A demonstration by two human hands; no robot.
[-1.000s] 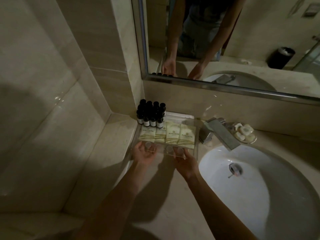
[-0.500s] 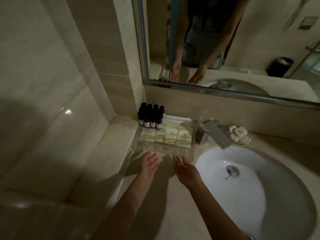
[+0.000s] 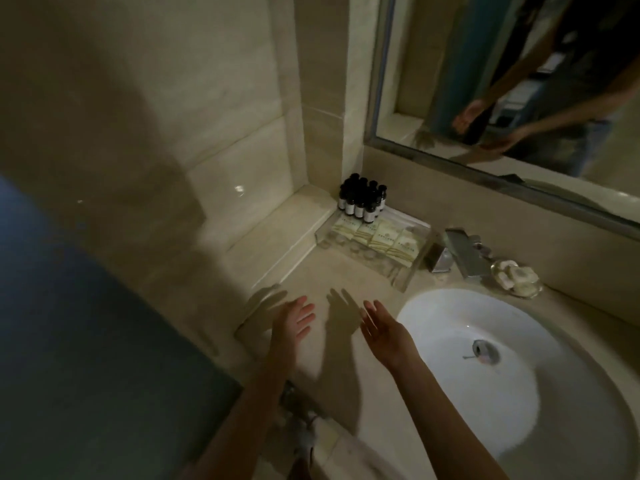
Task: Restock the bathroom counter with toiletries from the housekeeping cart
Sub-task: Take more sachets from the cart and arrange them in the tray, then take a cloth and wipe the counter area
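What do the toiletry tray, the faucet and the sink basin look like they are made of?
Tray: clear acrylic or glass, since the counter shows through its walls; which one is unclear. Faucet: polished metal, probably chrome, going by its flat mirror-like glints. Sink basin: glossy white ceramic, likely glazed porcelain, smooth with soft highlights.

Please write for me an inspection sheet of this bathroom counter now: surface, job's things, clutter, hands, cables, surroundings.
Surface: beige stone counter, dim, with hand shadows.
Job's things: clear acrylic tray in the corner holds dark small bottles upright at the back and cream sachets in a row.
Clutter: glass dish of pale soaps beside the metal faucet.
Hands: left hand and right hand open, empty, apart from the tray.
Cables: nothing seen.
Surroundings: white round basin, wall mirror.
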